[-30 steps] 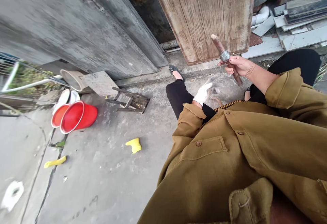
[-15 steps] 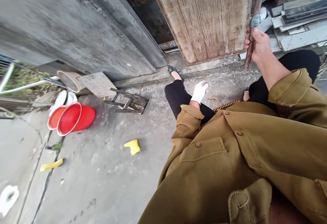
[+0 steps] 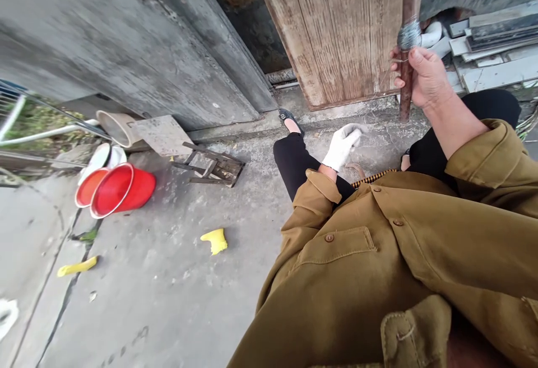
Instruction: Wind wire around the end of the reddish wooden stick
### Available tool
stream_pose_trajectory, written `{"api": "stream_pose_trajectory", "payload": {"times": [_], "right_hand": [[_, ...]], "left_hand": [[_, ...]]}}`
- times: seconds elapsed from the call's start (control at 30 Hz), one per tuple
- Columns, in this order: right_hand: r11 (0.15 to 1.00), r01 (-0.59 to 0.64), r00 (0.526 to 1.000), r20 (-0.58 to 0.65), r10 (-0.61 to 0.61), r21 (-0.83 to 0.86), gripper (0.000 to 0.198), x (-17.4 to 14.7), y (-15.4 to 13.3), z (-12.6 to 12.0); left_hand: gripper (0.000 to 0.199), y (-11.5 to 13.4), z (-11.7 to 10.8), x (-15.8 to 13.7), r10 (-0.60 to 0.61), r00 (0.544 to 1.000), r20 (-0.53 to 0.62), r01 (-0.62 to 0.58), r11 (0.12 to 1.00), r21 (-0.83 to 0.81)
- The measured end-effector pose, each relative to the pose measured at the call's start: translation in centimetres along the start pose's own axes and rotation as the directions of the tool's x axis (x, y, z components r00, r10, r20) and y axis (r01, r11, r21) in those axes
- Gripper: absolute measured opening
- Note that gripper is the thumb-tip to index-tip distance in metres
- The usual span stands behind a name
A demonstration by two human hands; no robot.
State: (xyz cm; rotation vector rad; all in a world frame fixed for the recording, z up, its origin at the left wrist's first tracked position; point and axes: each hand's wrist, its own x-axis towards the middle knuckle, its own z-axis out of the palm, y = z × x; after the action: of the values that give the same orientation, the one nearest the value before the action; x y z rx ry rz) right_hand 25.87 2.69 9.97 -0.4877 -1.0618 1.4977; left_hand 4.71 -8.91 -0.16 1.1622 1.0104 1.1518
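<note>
My right hand [image 3: 431,77], bare, is wrapped round a brown wooden stick [image 3: 406,91] held roughly upright. Thin grey wire [image 3: 408,36] is wound in a thick band on the stick, just above my fingers. My left hand [image 3: 342,147] wears a white knitted glove and hovers over the ground near my left knee. Its fingers are curled together at the faint loose strand of wire, which trails down from the stick; the exact grip is too fine to see clearly.
A wooden door panel [image 3: 336,37] stands ahead, with stacked boards [image 3: 496,74] to its right. On the left are a red bucket [image 3: 137,189], a small wooden stool [image 3: 216,167] and a leaning board [image 3: 163,135]. Yellow pieces [image 3: 216,241] lie on the concrete [image 3: 168,301].
My gloved hand has risen and moved right, its fingers reaching further out. The stick has come nearer the camera and more upright, still in my right hand. The view has shifted slightly.
</note>
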Motion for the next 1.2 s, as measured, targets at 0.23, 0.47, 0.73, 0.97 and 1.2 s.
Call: {"api": "stream_pose_trajectory", "payload": {"times": [0.23,0.47,0.73,0.97,1.2], "right_hand": [[0.930,0.334,0.941,-0.009,-0.340,-0.152,0.037,1.3,-6.2,0.6],[0.945,0.278,0.961,0.053,-0.273,-0.172,0.034,0.3,-6.6,4.2],[0.959,0.258,0.966,0.052,-0.253,-0.119,0.038,-0.2,-7.4,5.3],[0.926,0.229,0.973,0.062,-0.221,-0.300,0.025,-1.7,-7.4,6.3],[0.947,0.162,0.987,0.056,-0.153,-0.276,0.029,-1.9,-7.2,7.3]], "left_hand": [[0.014,-0.4,-2.2,-0.2,0.155,0.973,-0.172,-0.112,0.966,0.235],[0.035,2.1,-1.1,-1.0,0.019,0.995,0.095,-0.012,0.997,-0.079],[0.047,3.4,-0.2,-1.3,-0.035,0.987,-0.158,0.040,0.999,0.025],[0.039,4.4,-0.8,-1.0,0.147,0.982,-0.116,-0.136,0.986,0.094],[0.084,3.0,-1.5,-0.1,0.243,0.970,0.008,-0.231,0.909,0.348]]}}
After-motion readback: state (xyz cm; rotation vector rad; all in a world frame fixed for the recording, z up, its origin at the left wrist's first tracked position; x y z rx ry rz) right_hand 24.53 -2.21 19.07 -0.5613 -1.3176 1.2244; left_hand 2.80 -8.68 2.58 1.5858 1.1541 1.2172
